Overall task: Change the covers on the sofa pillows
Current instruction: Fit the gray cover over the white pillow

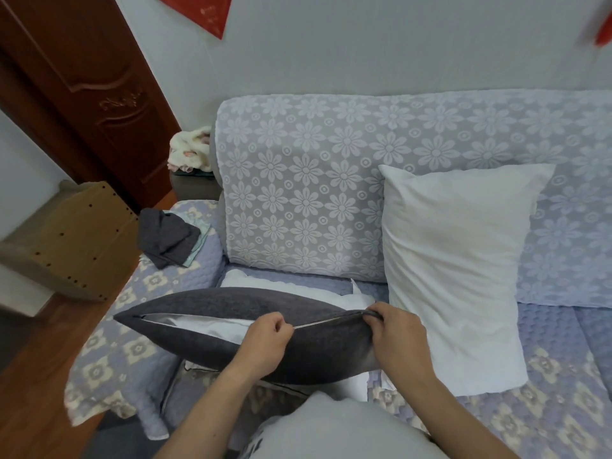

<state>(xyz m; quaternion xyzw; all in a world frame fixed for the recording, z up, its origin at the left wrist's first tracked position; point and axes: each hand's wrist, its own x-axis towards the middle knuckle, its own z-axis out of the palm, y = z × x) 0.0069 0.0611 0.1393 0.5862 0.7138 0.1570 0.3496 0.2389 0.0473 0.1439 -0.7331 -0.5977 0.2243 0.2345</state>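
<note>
left hand (265,339) fingers curled, seemingly pinching zipper | right hand (397,332) fingers clamp grey cover (205,306) corner

Both bare forearms reach up from the lower edge toward 12 o'clock, the left from about 7 o'clock, the right from about 5 o'clock. The left hand (266,339) is curled into a loose fist, knuckles up, thumb and forefinger pinched together at its 2 o'clock side. The right hand (395,329) lies at 3 o'clock of the left, near but apart, its back turned up and its fingers bent over and pinching at its 10 o'clock corner. Both wrists are fairly straight.
</note>
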